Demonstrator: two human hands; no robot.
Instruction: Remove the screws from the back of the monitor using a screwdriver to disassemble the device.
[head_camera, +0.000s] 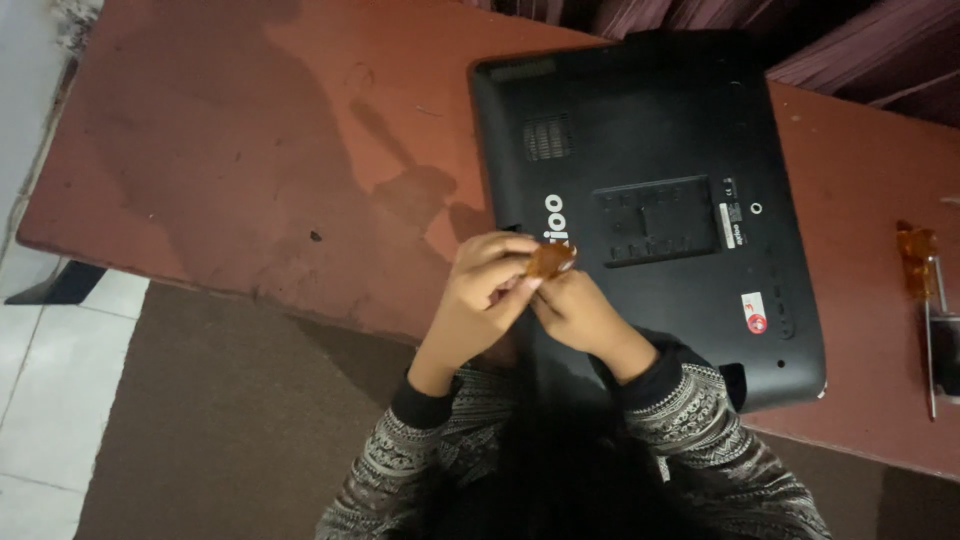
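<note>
The person sat over a black laptop (650, 200) that lay bottom-up on the reddish table (250, 150), and everything else arranged itself around that machine. Just at its near left corner both hands met: the left hand (485, 290) curled around from the left, the right hand (580, 310) pressed in from the right, and the fingers of both pinched 1 small amber piece (550, 260) between them. Neither hand was spread; both were closed tight on that piece, held slightly above the laptop's edge.

As far as I could judge, the work on the laptop had hardly begun. Its underside looked whole, the centre hatch and the vent grille in place, no panel lifted and no loose screws that I could see. The amber piece was translucent and orange-brown, stubby, much like a screwdriver handle or cap, though too small to tell for sure.

Well to the right of the laptop, near the table's edge, lay an amber-handled screwdriver (925, 300), untouched.
</note>
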